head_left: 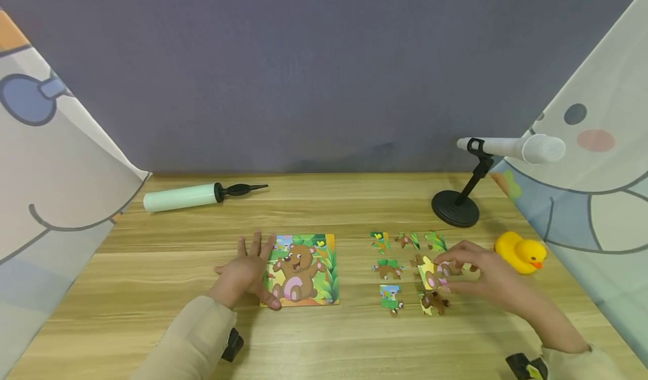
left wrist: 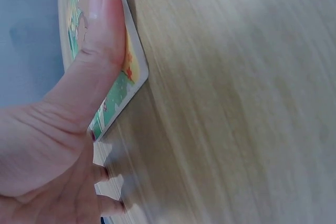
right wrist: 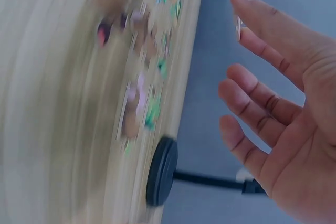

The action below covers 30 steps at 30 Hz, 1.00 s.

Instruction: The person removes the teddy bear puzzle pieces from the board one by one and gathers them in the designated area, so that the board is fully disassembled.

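On the table lies a square bear picture puzzle board [head_left: 329, 256]. My left hand [head_left: 248, 270] rests at its left side with the fingers spread, the thumb lying over the lower left corner. In the left wrist view the thumb [left wrist: 102, 40] presses on the board's [left wrist: 118, 95] edge. My right hand [head_left: 481, 273] pinches a jigsaw piece [head_left: 427, 273] with yellow, pink and brown on it, raised over the loose pieces. The right wrist view shows this piece [right wrist: 238, 9] edge-on between thumb and index finger. Several loose jigsaw pieces [head_left: 388, 269] lie in rows beside the board.
A pale green hand pump [head_left: 182, 197] lies at the back left. At the back right stands a white microphone [head_left: 511, 148] on a black stand [head_left: 455, 208]. A yellow rubber duck [head_left: 521, 252] sits right of my right hand. A grey wall [head_left: 314, 76] closes off the table's far edge.
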Tool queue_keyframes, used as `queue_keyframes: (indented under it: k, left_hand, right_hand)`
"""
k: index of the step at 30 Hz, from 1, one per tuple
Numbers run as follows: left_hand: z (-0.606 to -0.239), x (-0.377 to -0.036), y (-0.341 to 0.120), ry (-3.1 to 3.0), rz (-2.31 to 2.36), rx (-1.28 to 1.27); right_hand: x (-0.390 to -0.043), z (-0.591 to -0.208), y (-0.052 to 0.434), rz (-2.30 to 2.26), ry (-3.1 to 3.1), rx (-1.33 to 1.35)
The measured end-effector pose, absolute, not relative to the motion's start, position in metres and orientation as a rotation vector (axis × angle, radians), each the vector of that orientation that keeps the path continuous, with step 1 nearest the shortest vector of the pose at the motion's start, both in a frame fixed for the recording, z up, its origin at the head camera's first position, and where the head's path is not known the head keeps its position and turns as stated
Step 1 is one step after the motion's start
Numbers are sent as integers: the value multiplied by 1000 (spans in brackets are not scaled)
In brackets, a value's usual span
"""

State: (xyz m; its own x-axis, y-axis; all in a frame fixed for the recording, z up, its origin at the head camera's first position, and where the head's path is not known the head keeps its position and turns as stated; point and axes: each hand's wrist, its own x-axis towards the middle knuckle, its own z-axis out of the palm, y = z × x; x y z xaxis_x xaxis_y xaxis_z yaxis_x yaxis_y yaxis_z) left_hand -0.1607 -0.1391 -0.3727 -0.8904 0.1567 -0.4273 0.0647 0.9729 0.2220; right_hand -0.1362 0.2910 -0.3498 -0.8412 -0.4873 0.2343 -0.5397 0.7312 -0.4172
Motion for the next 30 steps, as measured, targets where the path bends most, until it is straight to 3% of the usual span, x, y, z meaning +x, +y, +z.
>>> queue_keyframes:
  k: [14, 30]
  left_hand:
    - [-374, -162, -138, 2667, 273, 152]
    - [-374, -161, -139, 2667, 281, 155]
  right_hand:
    - [-118, -368, 348, 782, -2957, 621]
    - [-117, -401, 363, 804, -2921, 741]
